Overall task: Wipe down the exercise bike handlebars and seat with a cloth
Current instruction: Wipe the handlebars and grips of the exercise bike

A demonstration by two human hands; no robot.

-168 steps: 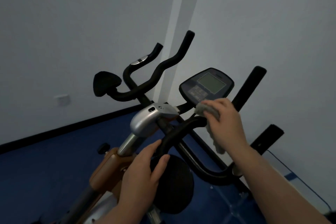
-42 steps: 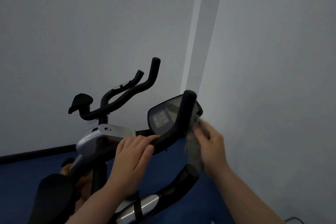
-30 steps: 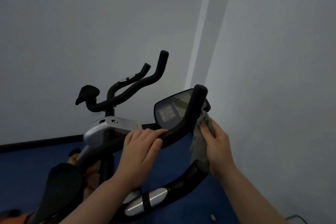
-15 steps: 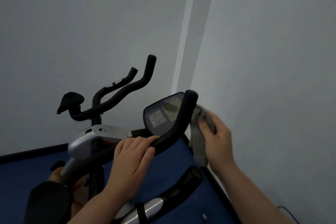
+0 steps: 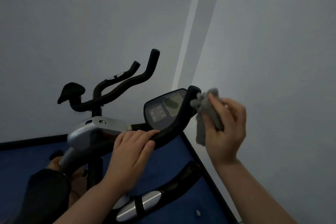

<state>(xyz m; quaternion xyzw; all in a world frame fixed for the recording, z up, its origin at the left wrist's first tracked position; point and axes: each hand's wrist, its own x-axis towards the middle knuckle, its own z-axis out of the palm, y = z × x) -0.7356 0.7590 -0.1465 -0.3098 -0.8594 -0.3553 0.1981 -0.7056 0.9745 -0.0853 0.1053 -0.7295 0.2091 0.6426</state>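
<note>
The right hand (image 5: 225, 129) has come off the handlebar horn (image 5: 183, 112) it was rubbing half a second ago and now holds the grey cloth (image 5: 206, 112) just beside the horn's rounded tip, the upper bunch of fabric barely grazing it and the rest hanging down across the palm. Fingers and thumb are curled round the cloth. The left hand (image 5: 131, 151) is where it was, wrapped over the lower bend of the same bar to steady it. Behind the horn sits the console (image 5: 160, 109); the black seat (image 5: 47, 192) lies at the lower left, near the left forearm, with no cloth on it. The far handlebar (image 5: 127, 82) rises against the white wall (image 5: 72, 23). The hold looks loose: the dangling cloth could slip to the blue floor (image 5: 27, 152), or a quick return stroke could skid onto the console keys instead of the grip.
</note>
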